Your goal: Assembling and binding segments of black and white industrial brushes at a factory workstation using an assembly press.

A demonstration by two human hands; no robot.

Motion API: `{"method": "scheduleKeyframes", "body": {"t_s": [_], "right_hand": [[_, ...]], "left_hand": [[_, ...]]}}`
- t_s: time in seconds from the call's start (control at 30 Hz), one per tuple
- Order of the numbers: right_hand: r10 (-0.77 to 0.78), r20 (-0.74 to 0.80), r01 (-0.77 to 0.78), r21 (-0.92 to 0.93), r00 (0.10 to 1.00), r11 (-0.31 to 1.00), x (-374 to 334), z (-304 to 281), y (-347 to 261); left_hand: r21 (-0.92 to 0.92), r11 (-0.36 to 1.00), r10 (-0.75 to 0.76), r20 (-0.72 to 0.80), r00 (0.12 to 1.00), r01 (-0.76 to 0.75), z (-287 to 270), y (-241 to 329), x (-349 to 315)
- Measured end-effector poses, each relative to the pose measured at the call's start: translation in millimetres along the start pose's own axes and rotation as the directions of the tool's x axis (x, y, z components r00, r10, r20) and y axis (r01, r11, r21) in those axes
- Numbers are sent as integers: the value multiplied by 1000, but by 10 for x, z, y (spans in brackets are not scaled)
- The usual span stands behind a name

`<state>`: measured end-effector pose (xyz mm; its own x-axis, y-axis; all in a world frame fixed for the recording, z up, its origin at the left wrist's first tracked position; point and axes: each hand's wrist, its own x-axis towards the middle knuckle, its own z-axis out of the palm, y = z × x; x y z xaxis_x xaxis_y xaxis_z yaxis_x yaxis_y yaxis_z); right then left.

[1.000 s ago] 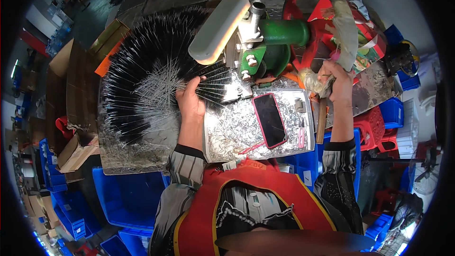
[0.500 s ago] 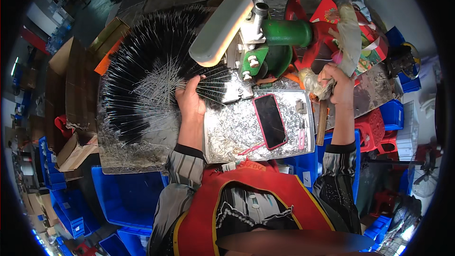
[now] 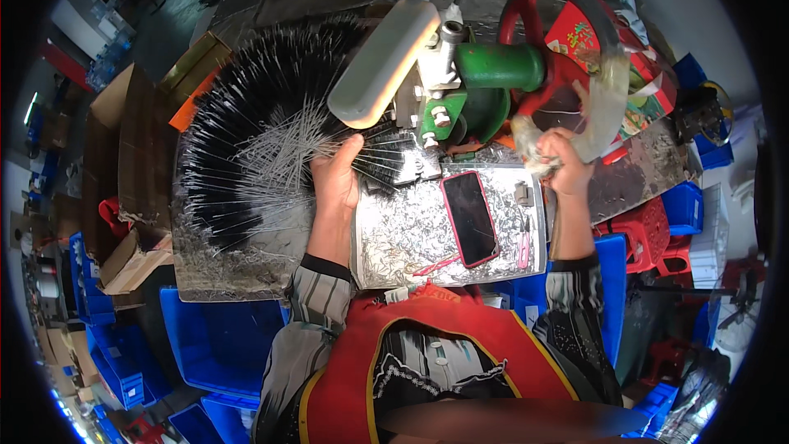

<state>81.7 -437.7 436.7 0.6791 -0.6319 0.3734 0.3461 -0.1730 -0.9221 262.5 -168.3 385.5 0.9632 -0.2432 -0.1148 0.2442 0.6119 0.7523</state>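
My left hand (image 3: 335, 182) is closed on a few wire brushes (image 3: 385, 153) with thin metal stems and black bristles, their far ends next to the metal block (image 3: 426, 166) of a green hand press (image 3: 501, 64). Left of it spreads a big fanned pile of the same wire brushes (image 3: 246, 99), bare stems crossing in the middle. At the right, my right hand (image 3: 567, 166) is wrapped round a cloth-bound handle (image 3: 526, 133) below the press's red and grey handwheel (image 3: 511, 20). A white lamp (image 3: 382, 66) hides part of the press.
Before me lies a metal tray (image 3: 394, 234) strewn with small metal bits, holding a phone in a red case (image 3: 469, 218) and pink-handled pliers (image 3: 523, 248). Cardboard boxes (image 3: 136, 164) stand left, blue bins (image 3: 218, 337) below, red stools (image 3: 641, 226) at right.
My right hand has moved left and slightly toward me, with the handle in its grip. My left hand stays nearly in place, still holding the brushes.
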Motion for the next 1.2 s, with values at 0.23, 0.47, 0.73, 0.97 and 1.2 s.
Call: {"method": "scheduleKeyframes", "body": {"t_s": [0.23,0.47,0.73,0.97,1.2], "right_hand": [[284,-173,-296,-48,943,954,129,200,-649],[267,-188,-277,-30,945,960,87,136,-494],[237,-166,-243,-20,957,970,110,-31,-360],[401,-144,-407,-11,905,914,235,44,-703],[46,-145,-48,-7,988,999,16,99,-261]], "left_hand": [[-36,998,-49,119,992,53,-80,-76,10],[-113,992,47,-18,999,-49,-10,-146,8],[-100,991,77,-80,994,-85,13,-189,38],[-108,988,99,-81,992,-108,13,-199,53],[-107,987,114,-56,992,-120,88,-160,16]]}}
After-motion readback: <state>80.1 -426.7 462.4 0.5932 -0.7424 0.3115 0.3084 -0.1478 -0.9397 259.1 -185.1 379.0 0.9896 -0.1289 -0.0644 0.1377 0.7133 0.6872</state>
